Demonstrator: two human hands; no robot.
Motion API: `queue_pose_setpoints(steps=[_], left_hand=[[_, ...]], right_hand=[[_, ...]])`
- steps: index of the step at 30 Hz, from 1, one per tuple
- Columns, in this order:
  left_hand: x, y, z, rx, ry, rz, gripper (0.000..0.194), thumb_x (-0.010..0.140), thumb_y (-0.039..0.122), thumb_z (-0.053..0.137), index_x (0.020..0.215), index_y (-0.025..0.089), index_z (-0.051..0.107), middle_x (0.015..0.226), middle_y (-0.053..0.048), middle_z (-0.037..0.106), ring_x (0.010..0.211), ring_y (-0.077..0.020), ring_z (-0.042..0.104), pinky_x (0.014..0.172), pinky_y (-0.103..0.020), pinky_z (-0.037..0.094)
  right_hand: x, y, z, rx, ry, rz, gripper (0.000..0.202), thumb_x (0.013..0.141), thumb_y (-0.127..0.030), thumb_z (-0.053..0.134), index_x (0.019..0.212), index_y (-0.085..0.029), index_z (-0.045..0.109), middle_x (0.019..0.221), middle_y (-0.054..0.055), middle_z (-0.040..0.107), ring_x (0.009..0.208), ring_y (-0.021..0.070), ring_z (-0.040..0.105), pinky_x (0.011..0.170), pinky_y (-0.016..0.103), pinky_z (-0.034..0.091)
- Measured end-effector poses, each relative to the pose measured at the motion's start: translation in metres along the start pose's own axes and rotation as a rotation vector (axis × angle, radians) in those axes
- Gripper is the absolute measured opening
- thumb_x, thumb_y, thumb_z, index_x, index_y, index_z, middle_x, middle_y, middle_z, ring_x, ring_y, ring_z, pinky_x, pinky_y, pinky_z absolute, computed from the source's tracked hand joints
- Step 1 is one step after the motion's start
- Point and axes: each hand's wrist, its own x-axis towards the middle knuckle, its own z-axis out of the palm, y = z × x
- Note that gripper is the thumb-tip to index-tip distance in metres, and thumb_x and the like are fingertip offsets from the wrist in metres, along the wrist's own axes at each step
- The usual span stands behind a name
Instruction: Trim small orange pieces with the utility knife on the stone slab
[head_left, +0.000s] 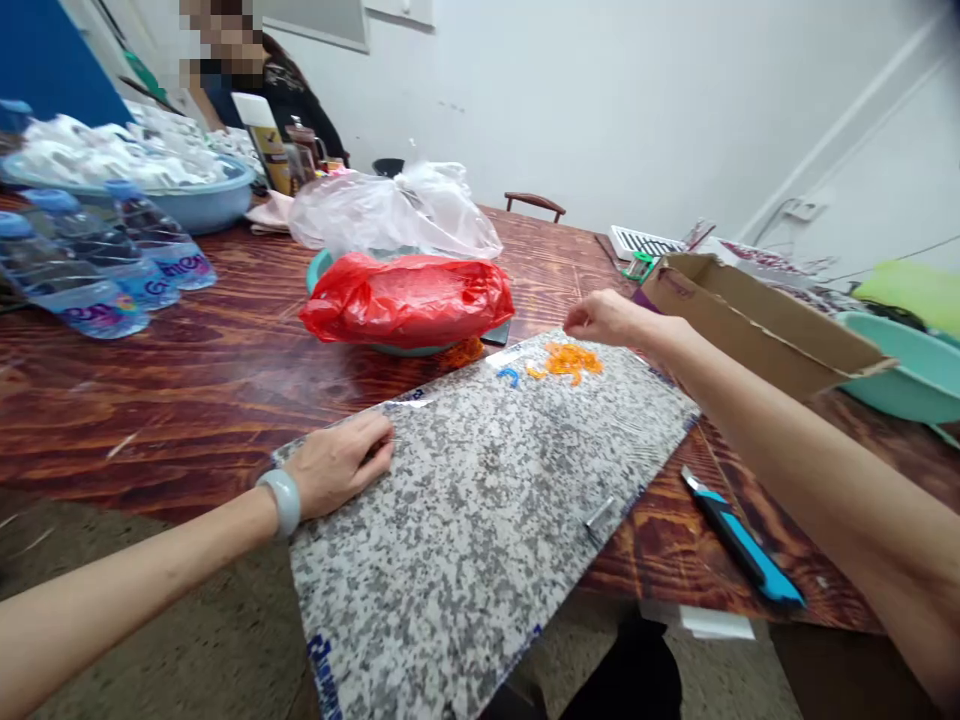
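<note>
My left hand [341, 465], with a pale bangle [282, 502] on its wrist, rests on the left edge of the speckled granite slab [457, 520]. Its fingers are curled in, and nothing shows in them. Over the far end of the slab is my right hand [606, 318], fingers pinched together; whatever they hold, if anything, is hidden. Just below and left of it lies a small heap of orange plastic pieces [573, 360]. A blue curved piece [508, 376] sits left of the heap. A small metal piece [600, 514] lies near the slab's right edge.
A blue-black utility knife [742, 540] lies right of the slab. Beyond stand a red plastic bag [409, 300] on a basin and a cardboard box [757, 320]. Water bottles [101, 265] and a basin of white pieces [199, 200] are left. A person [300, 105] sits behind.
</note>
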Motion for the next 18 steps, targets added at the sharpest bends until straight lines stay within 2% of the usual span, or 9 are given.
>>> queue_pose_setpoints(steps=[4,9,11,14,18], left_hand=[[0.002,-0.001,0.001,0.021,-0.018,-0.002,0.022,0.084,0.035,0.031,0.078,0.019,0.047,0.078,-0.002,0.052,0.071,-0.0160,0.050,0.064,-0.026,0.038],[0.003,-0.001,0.001,0.003,-0.025,-0.019,0.023,0.083,0.037,0.032,0.079,0.019,0.047,0.079,-0.003,0.053,0.071,-0.0164,0.050,0.064,-0.026,0.037],[0.003,-0.001,0.001,0.004,-0.036,-0.022,0.023,0.083,0.037,0.033,0.079,0.019,0.047,0.079,-0.003,0.053,0.070,-0.0163,0.050,0.064,-0.026,0.037],[0.004,0.000,0.001,0.012,-0.046,-0.022,0.022,0.083,0.036,0.034,0.079,0.020,0.047,0.080,-0.002,0.053,0.070,-0.0164,0.050,0.064,-0.026,0.037],[0.004,-0.001,0.001,0.007,-0.042,-0.026,0.022,0.082,0.037,0.035,0.078,0.020,0.048,0.078,-0.002,0.053,0.070,-0.0164,0.050,0.065,-0.025,0.037]], right_hand=[[-0.053,0.031,0.031,0.006,-0.231,0.108,0.016,0.070,-0.023,0.055,0.078,-0.017,0.068,0.073,0.001,0.066,0.065,0.0128,0.058,0.059,0.019,0.041],[-0.096,0.046,0.059,0.057,-0.362,0.164,0.022,0.069,-0.031,0.056,0.082,-0.017,0.067,0.076,0.001,0.066,0.069,0.0138,0.058,0.058,0.019,0.039],[-0.105,0.047,0.066,0.029,-0.369,0.178,0.026,0.066,-0.033,0.058,0.085,-0.017,0.066,0.077,0.002,0.066,0.069,0.0146,0.058,0.057,0.019,0.039],[-0.113,0.045,0.073,-0.058,-0.315,0.200,0.030,0.061,-0.033,0.059,0.087,-0.017,0.066,0.078,0.003,0.065,0.068,0.0159,0.057,0.055,0.020,0.037],[-0.115,0.040,0.078,-0.093,-0.280,0.204,0.028,0.060,-0.032,0.058,0.082,-0.017,0.066,0.073,0.003,0.064,0.065,0.0150,0.056,0.051,0.020,0.033]])
